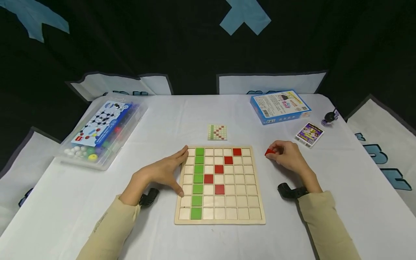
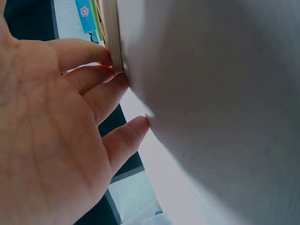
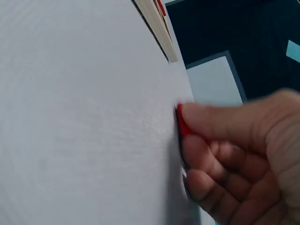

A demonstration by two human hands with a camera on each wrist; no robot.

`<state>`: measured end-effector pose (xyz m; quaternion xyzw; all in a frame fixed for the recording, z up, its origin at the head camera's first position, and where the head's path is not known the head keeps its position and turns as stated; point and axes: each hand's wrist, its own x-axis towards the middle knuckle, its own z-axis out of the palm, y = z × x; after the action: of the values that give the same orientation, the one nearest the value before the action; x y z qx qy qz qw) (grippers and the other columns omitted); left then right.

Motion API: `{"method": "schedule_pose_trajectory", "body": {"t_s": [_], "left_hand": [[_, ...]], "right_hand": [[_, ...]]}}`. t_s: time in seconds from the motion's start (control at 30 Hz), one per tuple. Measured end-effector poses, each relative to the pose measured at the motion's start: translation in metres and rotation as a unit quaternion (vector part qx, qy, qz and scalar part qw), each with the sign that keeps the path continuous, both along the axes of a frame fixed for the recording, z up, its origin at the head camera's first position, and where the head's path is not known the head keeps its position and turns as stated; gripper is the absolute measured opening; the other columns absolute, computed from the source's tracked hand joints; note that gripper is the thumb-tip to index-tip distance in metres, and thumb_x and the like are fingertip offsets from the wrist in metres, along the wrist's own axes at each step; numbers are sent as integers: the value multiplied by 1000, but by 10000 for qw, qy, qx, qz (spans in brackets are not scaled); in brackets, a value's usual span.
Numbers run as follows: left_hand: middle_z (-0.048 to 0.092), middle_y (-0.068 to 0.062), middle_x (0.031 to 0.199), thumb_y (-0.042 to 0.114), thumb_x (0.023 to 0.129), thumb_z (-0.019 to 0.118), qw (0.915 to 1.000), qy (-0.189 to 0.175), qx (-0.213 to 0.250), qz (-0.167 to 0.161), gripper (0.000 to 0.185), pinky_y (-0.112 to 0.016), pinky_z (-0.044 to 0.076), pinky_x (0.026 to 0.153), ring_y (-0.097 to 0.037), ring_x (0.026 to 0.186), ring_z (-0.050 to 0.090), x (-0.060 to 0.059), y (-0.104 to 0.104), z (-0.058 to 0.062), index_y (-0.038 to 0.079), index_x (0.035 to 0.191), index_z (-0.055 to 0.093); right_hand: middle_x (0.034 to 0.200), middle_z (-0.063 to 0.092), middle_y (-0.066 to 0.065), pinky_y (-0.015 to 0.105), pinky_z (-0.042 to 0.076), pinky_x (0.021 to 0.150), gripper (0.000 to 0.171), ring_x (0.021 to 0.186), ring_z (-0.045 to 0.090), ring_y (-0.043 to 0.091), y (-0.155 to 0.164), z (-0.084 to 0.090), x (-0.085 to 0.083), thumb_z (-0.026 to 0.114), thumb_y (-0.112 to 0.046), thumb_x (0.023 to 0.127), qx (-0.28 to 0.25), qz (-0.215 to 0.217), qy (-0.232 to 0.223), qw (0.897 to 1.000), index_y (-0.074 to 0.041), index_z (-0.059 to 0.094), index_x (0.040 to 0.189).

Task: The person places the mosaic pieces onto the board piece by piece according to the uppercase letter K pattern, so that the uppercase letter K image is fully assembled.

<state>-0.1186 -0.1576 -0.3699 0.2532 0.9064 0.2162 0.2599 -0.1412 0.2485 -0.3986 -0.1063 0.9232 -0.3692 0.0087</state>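
A wooden grid board [image 1: 221,222] lies flat on the table in the head view. Green tiles [image 1: 197,178] fill its second column from the left, and several red tiles [image 1: 219,169] mostly form a diagonal. My left hand [image 1: 162,170] touches the board's left edge with spread, fairly straight fingers; the left wrist view has the fingertips against the board's side [image 2: 112,37]. Right of the board, my right hand [image 1: 289,154] pinches a red tile [image 3: 183,123] between thumb and fingers, apart from the grid. A small pattern card [image 1: 217,132] lies just beyond the board's far edge.
At the far left is a clear plastic case [image 1: 107,159] with coloured balls and a blue booklet. A blue box [image 1: 280,106] and a small purple card pack [image 1: 309,135] lie at the far right, near a small dark object [image 1: 329,117]. Dark curtains hang behind the white-covered table.
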Motion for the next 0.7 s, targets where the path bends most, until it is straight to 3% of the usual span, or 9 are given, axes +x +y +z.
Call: {"method": "schedule_pose_trajectory", "body": {"t_s": [0.07, 0.17, 0.27, 0.4, 0.6, 0.7], "left_hand": [[-7, -14, 162, 43, 58, 91, 10000, -10, -11, -6, 134, -53, 22, 117, -36, 149, 7, 0, 0, 0, -1, 153, 7], [-7, -14, 162, 43, 58, 91, 10000, 7, -43, -16, 134, -53, 22, 117, -35, 149, 7, 0, 1, 0, -1, 153, 7], [-6, -13, 163, 43, 58, 91, 10000, 22, -45, -39, 133, -53, 22, 117, -35, 149, 8, 0, 3, -1, -1, 153, 8], [-7, -13, 163, 42, 58, 91, 10000, -21, -47, -32, 133, -52, 22, 117, -35, 149, 8, 1, 4, -1, -1, 153, 9], [-6, -13, 162, 41, 57, 91, 10000, 28, -72, -18, 133, -52, 22, 117, -36, 149, 8, 1, 3, 1, -2, 153, 9], [-6, -14, 162, 42, 58, 91, 9999, 76, -87, -42, 133, -52, 23, 117, -36, 149, 8, 1, 2, 2, -2, 153, 9]], "right_hand": [[80, 68, 17, 20, 46, 50, 15, 57, 55, 6, -2, -2, 1, 72, -6, 84, -259, -115, -32, 9996, 5, 69, 94], [88, 70, 25, 19, 49, 54, 23, 60, 62, 5, -9, -2, 2, 66, -3, 88, -885, 191, -394, 9951, 11, 67, 106], [93, 69, 28, 21, 54, 60, 29, 65, 68, 9, -24, 0, 6, 61, 1, 89, -1559, 722, -932, 9807, 16, 62, 115], [88, 70, 26, 26, 58, 63, 29, 66, 70, 14, -50, 5, 15, 61, 3, 88, -1973, 1250, -1297, 9636, 15, 62, 114], [86, 72, 22, 29, 58, 64, 20, 67, 70, 17, -80, 10, 29, 64, 2, 87, -1768, 2248, -1641, 9441, 10, 69, 104], [86, 73, 19, 26, 57, 64, 17, 65, 68, 14, -89, 11, 33, 64, 2, 86, -1502, 2623, -1522, 9410, 8, 71, 101]]}}
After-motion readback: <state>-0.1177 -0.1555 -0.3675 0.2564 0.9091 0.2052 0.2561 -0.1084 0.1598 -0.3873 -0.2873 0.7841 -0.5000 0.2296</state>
